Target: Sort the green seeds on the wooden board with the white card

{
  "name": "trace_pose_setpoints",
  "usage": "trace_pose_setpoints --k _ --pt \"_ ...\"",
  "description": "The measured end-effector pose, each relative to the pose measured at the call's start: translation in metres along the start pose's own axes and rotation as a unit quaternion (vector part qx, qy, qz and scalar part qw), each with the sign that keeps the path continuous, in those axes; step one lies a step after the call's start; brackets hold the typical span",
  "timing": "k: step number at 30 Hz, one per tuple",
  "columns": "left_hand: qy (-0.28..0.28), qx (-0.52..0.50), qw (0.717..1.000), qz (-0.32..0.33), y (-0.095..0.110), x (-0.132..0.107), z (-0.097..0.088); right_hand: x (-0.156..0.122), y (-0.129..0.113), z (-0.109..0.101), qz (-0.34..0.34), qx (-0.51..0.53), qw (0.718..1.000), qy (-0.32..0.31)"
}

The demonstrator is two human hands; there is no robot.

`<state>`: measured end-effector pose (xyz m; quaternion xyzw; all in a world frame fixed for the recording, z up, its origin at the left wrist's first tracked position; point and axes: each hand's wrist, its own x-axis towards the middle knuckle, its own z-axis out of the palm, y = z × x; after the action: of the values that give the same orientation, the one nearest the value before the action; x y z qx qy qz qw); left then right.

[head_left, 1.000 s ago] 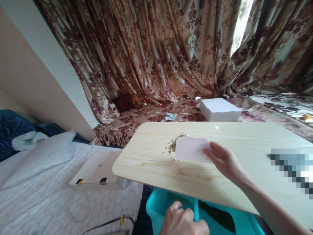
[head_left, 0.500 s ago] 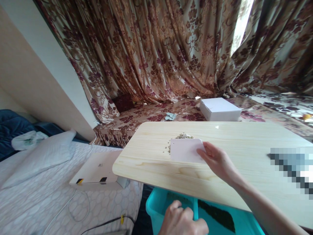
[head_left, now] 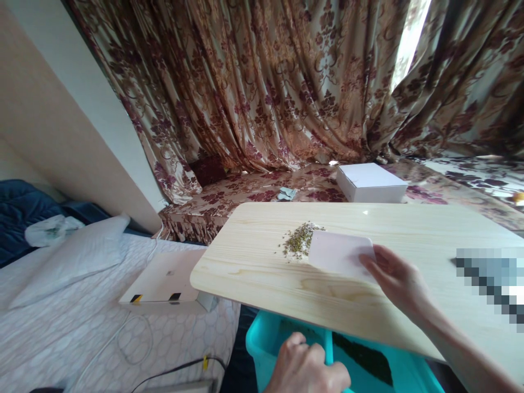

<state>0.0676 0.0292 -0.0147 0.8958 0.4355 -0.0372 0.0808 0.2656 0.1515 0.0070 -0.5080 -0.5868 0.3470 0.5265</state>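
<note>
My right hand (head_left: 399, 281) pinches a flat white plastic scraper (head_left: 339, 254) by its right edge, resting it on a pale wooden tabletop (head_left: 262, 273). A small heap of greenish grains (head_left: 300, 240) lies just left of the scraper's edge. Below the table's near edge my left hand (head_left: 309, 368) is closed around the divider of a turquoise plastic bin (head_left: 262, 341), which holds dark green grains (head_left: 362, 357) in its right compartment.
A white box (head_left: 370, 183) sits on flowered fabric behind the table, under heavy floral curtains. To the left is a bed with a white quilt, a pillow (head_left: 71, 256), a flat white box (head_left: 166, 278) and cables (head_left: 131, 344). A blurred patch covers the table's right side.
The scraper and my right hand have drawn back to the right, uncovering the grain heap they had pushed over half a second ago. My left hand stays on the bin.
</note>
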Motion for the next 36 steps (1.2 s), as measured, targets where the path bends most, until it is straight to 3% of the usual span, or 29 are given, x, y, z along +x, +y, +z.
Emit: trace_pose_setpoints --k 11,21,27,33,36 --pt "-0.052 0.011 0.999 -0.012 0.002 0.004 -0.008 0.0 0.006 0.016 0.019 0.043 0.999 -0.019" --pt "-0.027 0.001 1.0 -0.008 0.002 0.002 -0.008 -0.003 0.009 -0.004 0.031 0.022 0.999 0.016" --pt "-0.005 -0.012 1.0 -0.01 0.0 0.001 -0.001 -0.015 0.001 0.013 0.049 0.056 0.996 -0.044" --pt "-0.012 -0.015 1.0 -0.007 0.0 0.002 0.0 -0.002 0.006 0.02 0.046 0.063 0.996 -0.042" --pt "-0.012 -0.005 1.0 -0.006 0.0 0.002 -0.001 -0.003 0.007 0.021 0.062 0.073 0.992 -0.083"
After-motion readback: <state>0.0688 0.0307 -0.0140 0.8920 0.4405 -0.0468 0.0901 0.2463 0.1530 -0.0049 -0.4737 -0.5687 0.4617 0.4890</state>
